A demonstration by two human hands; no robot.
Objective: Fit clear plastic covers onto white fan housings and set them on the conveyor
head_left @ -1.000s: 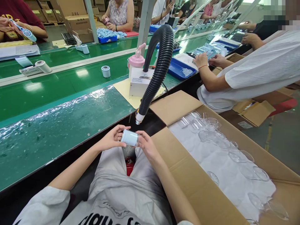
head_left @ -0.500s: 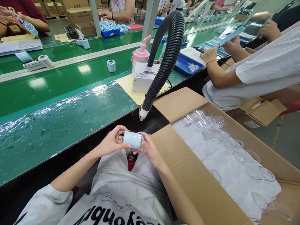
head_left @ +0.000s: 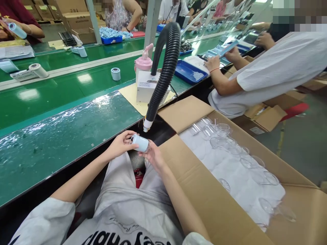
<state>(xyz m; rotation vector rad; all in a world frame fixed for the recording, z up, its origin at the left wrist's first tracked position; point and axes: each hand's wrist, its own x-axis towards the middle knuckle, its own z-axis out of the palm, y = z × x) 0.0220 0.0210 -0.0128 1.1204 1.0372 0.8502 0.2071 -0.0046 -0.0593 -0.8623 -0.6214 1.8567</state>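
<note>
Over my lap, both hands hold a light-blue cylinder with clear plastic around its ends. It lies tilted, its dark-centred round end facing left and up. My left hand grips that end between fingers and thumb. Wrapped about the other, clear end is my right hand, partly hiding it. Just above the cylinder and apart from it hangs the white-collared nozzle of a black ribbed hose. This hose bends down from a white box-shaped device on the bench.
An open carton at my right holds several clear plastic cups on white lining. Ahead runs a green conveyor carrying a blue-and-white cylinder. A pink-lidded bottle and blue tray stand nearby. A co-worker sits right.
The cylinder has tilted, its left end now turned more up toward me. Both hands still hold it. My view has shifted a little to the right.
</note>
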